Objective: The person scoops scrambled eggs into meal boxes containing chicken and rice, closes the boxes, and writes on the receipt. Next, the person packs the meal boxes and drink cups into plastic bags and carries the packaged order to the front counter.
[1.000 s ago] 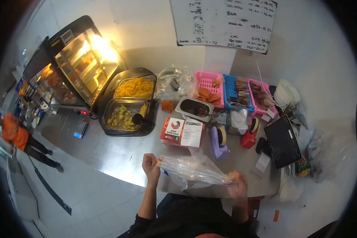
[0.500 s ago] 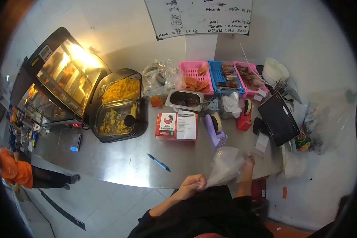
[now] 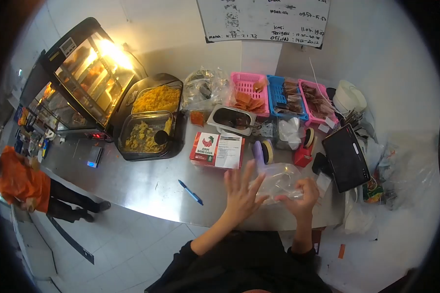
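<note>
A clear plastic bag (image 3: 281, 177) spreads over the front right of the metal counter, partly in front of the purple tape dispenser (image 3: 262, 154). My left hand (image 3: 243, 189) is raised at the bag's left side, fingers spread and pointing up, holding nothing. At the bag's right edge, my right hand (image 3: 301, 198) has its fingers curled on the plastic, with the thumb stretched to the left. Just behind my left hand stands a red and white printed box (image 3: 205, 149) with a paper slip (image 3: 228, 151) on it. A blue pen (image 3: 190, 192) lies to the left.
Trays of yellow food (image 3: 156, 99) and a lit warming cabinet (image 3: 90, 78) occupy the left. Pink (image 3: 249, 80) and blue baskets (image 3: 277, 90) line the back. A red tape dispenser (image 3: 303, 155) and black tablet (image 3: 345, 158) stand right. A person in orange (image 3: 24, 180) is at far left.
My left hand has let go of the bag and risen with its fingers spread. The bag has moved up over the counter, toward the purple dispenser. The view has shifted slightly.
</note>
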Demonstrator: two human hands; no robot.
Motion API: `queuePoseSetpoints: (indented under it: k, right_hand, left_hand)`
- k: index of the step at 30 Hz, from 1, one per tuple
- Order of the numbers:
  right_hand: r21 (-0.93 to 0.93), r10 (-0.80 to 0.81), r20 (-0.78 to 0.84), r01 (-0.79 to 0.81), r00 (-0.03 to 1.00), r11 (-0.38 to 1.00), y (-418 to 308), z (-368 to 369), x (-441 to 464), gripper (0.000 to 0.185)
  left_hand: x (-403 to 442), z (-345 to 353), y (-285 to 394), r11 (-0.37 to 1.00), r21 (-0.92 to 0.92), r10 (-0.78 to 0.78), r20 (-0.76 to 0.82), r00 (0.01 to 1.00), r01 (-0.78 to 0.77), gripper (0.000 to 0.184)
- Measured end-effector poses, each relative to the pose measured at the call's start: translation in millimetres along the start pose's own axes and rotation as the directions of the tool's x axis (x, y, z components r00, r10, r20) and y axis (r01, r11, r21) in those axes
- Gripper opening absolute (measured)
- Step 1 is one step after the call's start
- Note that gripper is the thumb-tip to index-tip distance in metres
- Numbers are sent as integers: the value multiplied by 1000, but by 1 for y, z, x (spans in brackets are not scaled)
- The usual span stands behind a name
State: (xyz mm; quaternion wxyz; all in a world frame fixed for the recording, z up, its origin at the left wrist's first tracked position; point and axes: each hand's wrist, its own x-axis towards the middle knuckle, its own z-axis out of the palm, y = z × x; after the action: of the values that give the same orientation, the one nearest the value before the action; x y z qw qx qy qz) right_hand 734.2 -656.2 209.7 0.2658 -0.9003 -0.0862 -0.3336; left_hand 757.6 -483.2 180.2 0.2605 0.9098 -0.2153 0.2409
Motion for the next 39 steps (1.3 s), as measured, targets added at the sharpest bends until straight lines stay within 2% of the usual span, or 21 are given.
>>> queuePoseSetpoints:
  k: [2, 5, 7, 10, 12, 14, 15, 16, 17, 18, 19, 21, 24, 25, 27, 28, 31, 34, 36, 38, 39]
  right_hand:
    - [-212, -202, -175, 164, 964, 963, -30, -15, 23, 50]
    - [-202, -721, -287, 696, 630, 689, 3, 9, -45, 48]
    - [-53, -402, 215, 422, 890, 905, 44, 50, -65, 52]
    - [-220, 263, 790, -144, 553, 965, 82, 39, -67, 57]
    - [-246, 286, 905, -160, 314, 956, 108, 27, -90, 61]
    - [-102, 127, 962, -113, 241, 988, 113, 27, -111, 65]
    - [-20, 38, 978, -93, 203, 995, 113, 34, -113, 67]
    - [-123, 136, 991, -336, 16, 934, 115, 46, -109, 71]
    - [-253, 176, 965, -530, -193, 809, 117, 60, -101, 75]
    - [-208, 112, 971, -511, -213, 834, 119, 62, -98, 77]
    - [-160, 48, 972, -495, -231, 854, 121, 64, -96, 79]
    - [332, -332, 943, 36, -4, 943, 127, 60, -95, 80]
    - [697, -706, 708, -141, -23, 703, 117, 20, -27, 63]
    - [653, -796, 599, -630, 92, 419, 116, 12, 6, 60]
    - [424, -429, 878, -764, 215, 486, 145, 20, 30, 58]
    - [461, -191, 856, -543, 480, 702, 159, 35, 42, 56]
    - [-129, -44, 246, 78, 968, 989, 177, 78, 81, 38]
    - [-45, -94, 321, 114, 942, 992, 220, 113, 99, 20]
    - [19, -152, 147, 151, 977, 988, 203, 103, 123, 12]
    - [274, -270, 168, 218, 948, 937, 173, 75, 143, 10]
    - [394, -329, 165, 243, 930, 886, 158, 61, 150, 10]
  left_hand:
    - [8, 12, 0, 938, -286, -136, 214, 967, 195, 48]
    - [-7, 72, -25, 232, -853, -406, 352, 843, 467, 32]
    - [-15, 47, -30, -101, -875, -316, 479, 819, 473, 34]
    - [-22, -19, -53, -581, -671, -78, 610, 789, 461, 36]
    - [-26, -41, -71, -21, -726, -499, 603, 622, 687, 34]
    - [-32, -36, -62, 846, -168, -485, 153, 861, 506, 22]
    - [-22, -40, -54, 912, 316, -274, 0, 962, 260, 18]
    - [-12, -37, -33, 711, -361, -510, 327, 796, 604, 20]
    - [-19, -14, -26, 698, -526, -198, 510, 837, 486, 19]
    - [-6, -9, 3, 565, -524, 43, 790, 612, 637, 18]
    - [-7, 24, 14, 786, -536, 270, 745, 610, 308, 26]
    - [-42, 118, -17, 930, -254, 64, 823, 564, 265, 52]
    - [-63, 135, -44, 986, 154, -160, 786, 598, 62, 63]
    - [-53, 123, -35, 958, 276, -273, 797, 538, 76, 67]
    - [-104, 158, -55, 927, 370, -234, 696, 678, -59, 66]
    - [-123, 170, -62, 899, 421, -203, 647, 735, -122, 65]
    - [-81, 134, -37, 903, 426, -353, 808, 472, -55, 60]
    - [10, 95, -32, 831, -387, 394, 916, 69, 400, 61]
    - [73, 67, -19, 693, -522, 494, 846, 201, 497, 57]
    - [110, 56, 2, 784, -580, 131, 503, 854, 221, 56]
    - [128, 66, 7, 841, -536, 66, 242, 968, 77, 58]
